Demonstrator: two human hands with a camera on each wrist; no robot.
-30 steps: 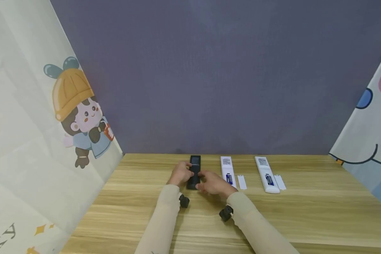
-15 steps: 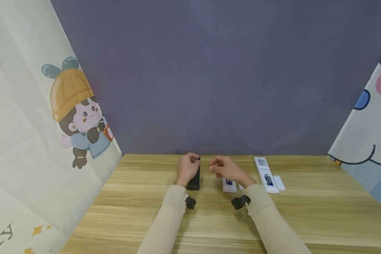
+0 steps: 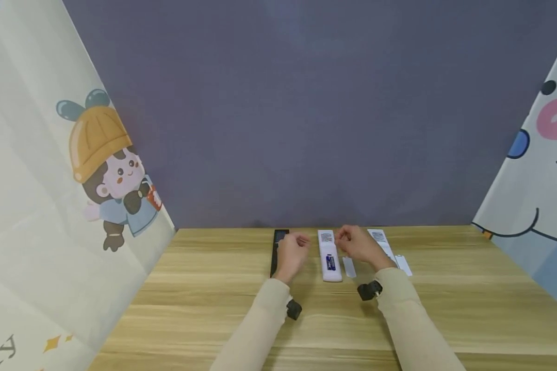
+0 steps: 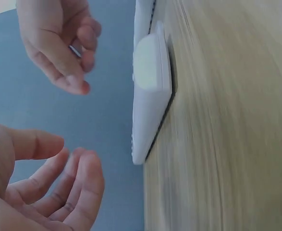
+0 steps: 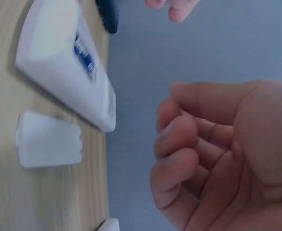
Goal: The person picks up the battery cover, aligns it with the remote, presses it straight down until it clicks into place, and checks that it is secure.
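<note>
My left hand (image 3: 293,252) is in the air just right of the black remote control (image 3: 275,253), hiding part of it. Its fingers are loosely bent, the thumb apart from them in the left wrist view, and nothing shows between them. Right of the middle white remote control (image 3: 324,248) hovers my right hand (image 3: 358,245), thumb near the curled fingers; I see no object in it. That remote lies back up, blue batteries (image 3: 331,263) showing in its uncovered compartment. Beside it lies a white battery cover (image 3: 349,267), seen also in the right wrist view.
A second white remote control (image 3: 379,238) lies farther right, partly behind my right hand, with its own white battery cover (image 3: 403,265) alongside. A dark grey backdrop (image 3: 278,113) stands behind the wooden table (image 3: 190,309). Printed cloths hang at both sides.
Both hands were at the black remote control, then lifted off it and moved right. The right hand passed over the middle white remote control, which shows fully again.
</note>
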